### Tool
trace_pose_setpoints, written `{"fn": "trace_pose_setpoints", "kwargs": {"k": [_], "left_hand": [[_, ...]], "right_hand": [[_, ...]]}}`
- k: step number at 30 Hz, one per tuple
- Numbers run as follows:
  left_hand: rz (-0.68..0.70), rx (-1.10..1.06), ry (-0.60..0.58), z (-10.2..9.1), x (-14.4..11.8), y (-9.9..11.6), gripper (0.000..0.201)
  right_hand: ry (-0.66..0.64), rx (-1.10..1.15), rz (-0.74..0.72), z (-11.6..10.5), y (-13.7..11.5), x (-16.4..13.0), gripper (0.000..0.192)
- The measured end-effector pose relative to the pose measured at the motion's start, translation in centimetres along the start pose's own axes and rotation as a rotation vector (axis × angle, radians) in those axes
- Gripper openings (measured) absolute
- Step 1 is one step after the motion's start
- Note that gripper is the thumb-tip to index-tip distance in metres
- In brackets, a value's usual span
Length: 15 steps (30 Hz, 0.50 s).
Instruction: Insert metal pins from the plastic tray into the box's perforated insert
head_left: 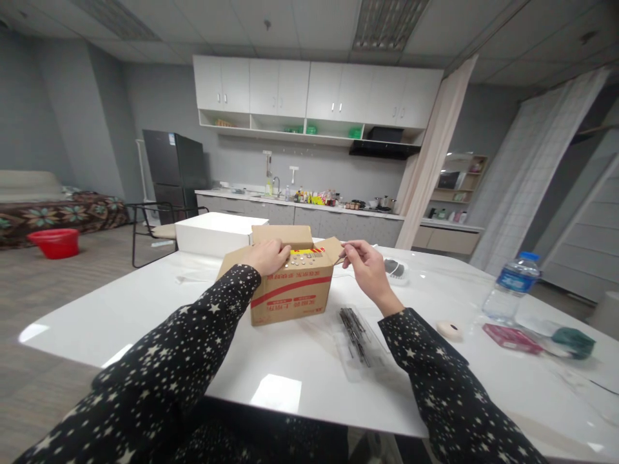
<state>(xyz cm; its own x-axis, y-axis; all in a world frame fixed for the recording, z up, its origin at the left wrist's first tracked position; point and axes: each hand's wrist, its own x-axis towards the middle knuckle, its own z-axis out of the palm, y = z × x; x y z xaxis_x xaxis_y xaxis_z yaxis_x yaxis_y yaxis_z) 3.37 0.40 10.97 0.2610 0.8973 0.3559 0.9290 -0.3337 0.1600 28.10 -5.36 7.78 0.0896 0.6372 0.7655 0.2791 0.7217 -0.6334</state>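
- One white worktop (290, 367) fills the middle of the room, glossy, with ceiling lights mirrored in it.
- One white box (220, 233) sits at the far left edge of the worktop, behind everything else.
- One cardboard box (293, 293), brown with red printing, stands near the centre of the worktop with its flaps up; small round things lie inside, too small to count.
- Two star-patterned sleeves reach in from the near edge, one to each side of the cardboard box.
- The left hand (267, 256) rests on the top left of the cardboard box, fingers curled over the rim and gripping it.
- The right hand (366, 265) is just beside the box's right flap (333, 248), thumb and fingers pinched together at its edge; whether they clasp the flap or something small I cannot tell.
- One clear water bottle (511, 287) with a blue cap stands well apart to the right.
- One clear packet of thin dark sticks (355, 328) lies on the worktop, between the two forearms.
- One flat red packet (512, 338) and one dark green lump (574, 341) lie near the bottle.
- One small pale oval (449, 330) lies beside the right sleeve.
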Motion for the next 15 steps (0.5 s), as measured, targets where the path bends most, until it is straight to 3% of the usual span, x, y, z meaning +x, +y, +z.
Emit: {"fn": "trace_pose_setpoints", "kwargs": {"k": [7, 15], "left_hand": [[-0.001, 0.016, -0.009, -0.4, -0.2, 0.0, 0.051], [0.018, -0.018, -0.011, -0.6, -0.3, 0.1, 0.051]], "right_hand": [[-0.074, -0.005, -0.016, 3.2, -0.4, 1.9, 0.035], [-0.094, 0.09, 0.027, 4.8, 0.2, 3.4, 0.04]]}}
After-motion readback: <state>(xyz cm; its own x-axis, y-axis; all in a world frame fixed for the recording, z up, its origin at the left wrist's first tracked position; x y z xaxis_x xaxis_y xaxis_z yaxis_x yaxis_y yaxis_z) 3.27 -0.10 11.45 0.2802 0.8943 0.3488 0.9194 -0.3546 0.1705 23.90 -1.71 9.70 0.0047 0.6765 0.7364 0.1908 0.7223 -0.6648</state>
